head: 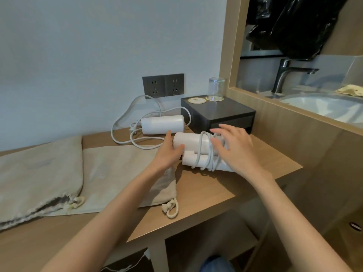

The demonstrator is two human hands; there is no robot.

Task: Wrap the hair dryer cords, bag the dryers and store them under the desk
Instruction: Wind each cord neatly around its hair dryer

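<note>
The near dryer, cord wound, is gripped at its left end by the left hand. The right hand is laid on it with fingers spread. The far dryer is left unwrapped, and both bags are left unfilled on the tabletop.

2 dryers, 2 bags

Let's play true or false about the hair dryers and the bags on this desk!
1. The near dryer has its cord wrapped round it. True.
2. The far dryer is wrapped too. False: its loose cord sprawls on the desk.
3. Both dryers are bagged. False: the left bag and right bag lie flat, with the dryers outside.
4. A glass stands on the black box. True.
5. The left hand holds the near dryer. True.
</note>
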